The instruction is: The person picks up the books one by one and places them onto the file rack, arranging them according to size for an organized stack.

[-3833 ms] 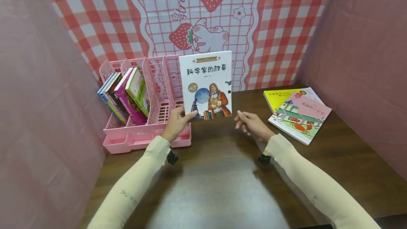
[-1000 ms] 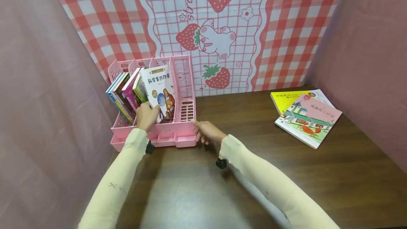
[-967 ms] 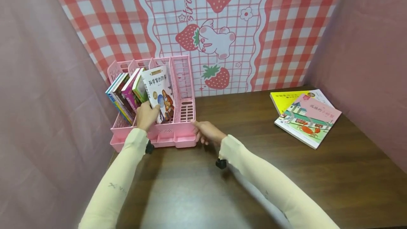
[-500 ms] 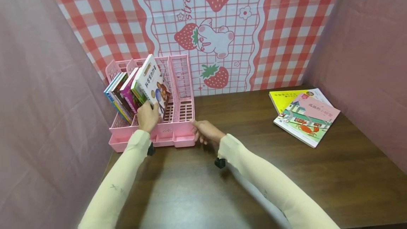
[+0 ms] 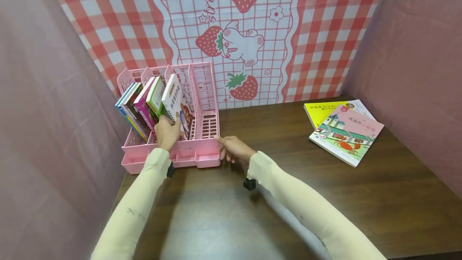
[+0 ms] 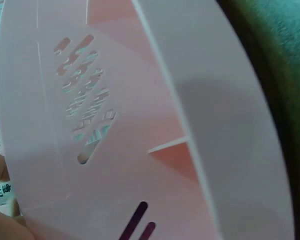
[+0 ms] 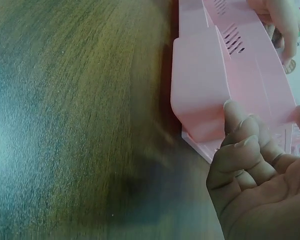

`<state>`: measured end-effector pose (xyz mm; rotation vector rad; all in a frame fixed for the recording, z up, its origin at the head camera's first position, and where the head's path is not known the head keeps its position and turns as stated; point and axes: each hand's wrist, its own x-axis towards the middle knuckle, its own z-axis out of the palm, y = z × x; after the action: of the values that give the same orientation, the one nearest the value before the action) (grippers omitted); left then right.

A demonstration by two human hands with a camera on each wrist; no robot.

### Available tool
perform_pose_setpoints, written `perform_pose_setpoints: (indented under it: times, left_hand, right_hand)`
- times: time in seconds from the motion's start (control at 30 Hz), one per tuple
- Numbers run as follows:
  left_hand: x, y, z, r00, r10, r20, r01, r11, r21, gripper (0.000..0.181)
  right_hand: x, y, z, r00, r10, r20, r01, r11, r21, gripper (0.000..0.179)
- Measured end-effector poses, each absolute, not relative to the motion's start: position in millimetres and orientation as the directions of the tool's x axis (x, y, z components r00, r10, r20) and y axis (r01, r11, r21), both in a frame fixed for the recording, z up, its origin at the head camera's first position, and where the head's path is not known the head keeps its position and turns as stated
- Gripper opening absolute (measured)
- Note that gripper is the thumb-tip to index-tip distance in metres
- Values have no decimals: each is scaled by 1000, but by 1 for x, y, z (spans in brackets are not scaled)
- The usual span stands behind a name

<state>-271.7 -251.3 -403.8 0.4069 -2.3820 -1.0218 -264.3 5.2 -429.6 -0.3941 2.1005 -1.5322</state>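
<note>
In the head view my left hand (image 5: 167, 133) holds a white book (image 5: 177, 101) by its lower edge, thumb over the front cover. The book leans left inside the third compartment of a pink desktop book rack (image 5: 207, 145). To its left, a green-and-white book (image 5: 156, 98) and a magenta book (image 5: 144, 107) share a compartment. My right hand (image 5: 234, 148) grips the rack's front right corner, thumb on the rim; the right wrist view shows its other fingers curled beside the pink wall (image 7: 200, 75). The left wrist view mostly shows the rack's slotted front panel (image 6: 125, 100).
Several thin books (image 5: 131, 109) fill the leftmost compartment. On the right of the wooden table (image 5: 274, 212), a pink-covered book (image 5: 346, 135) lies across a yellow one (image 5: 317, 111). A checked strawberry cloth (image 5: 278, 51) hangs behind, pink curtains at both sides.
The left hand carried the white book left from above the table into the rack, where it turned and dropped lower. The right hand moved left onto the rack's corner and stays there.
</note>
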Motion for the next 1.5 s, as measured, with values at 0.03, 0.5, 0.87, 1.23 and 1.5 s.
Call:
perform_pose_setpoints:
  times: [0.03,0.5,0.87,1.23,1.5]
  left_hand:
    - [-271,-251,-405,-803,-474,361,-50,657,752,26]
    - [-260,-210,-413,-717,-254,649,398,616,680,23]
    - [-263,-151,-418,-909,185,374,416,334,846,19]
    - [-270,-142,-415,-897,313,312,433,479,764,16]
    - [-270,-144,-415,-894,311,322,441,485,755,13]
  right_hand:
    - [-265,7,-430,-830,-511,-224,54,326,-944,56]
    - [-284,51,-428,-893,-428,-143,-37,384,-923,63]
    - [-297,109,-423,-944,-310,-115,-38,449,-893,59]
    - [-309,197,-415,-977,-169,-129,-6,627,-779,58]
    - [-312,286,-424,-996,-49,-68,6,761,-648,54]
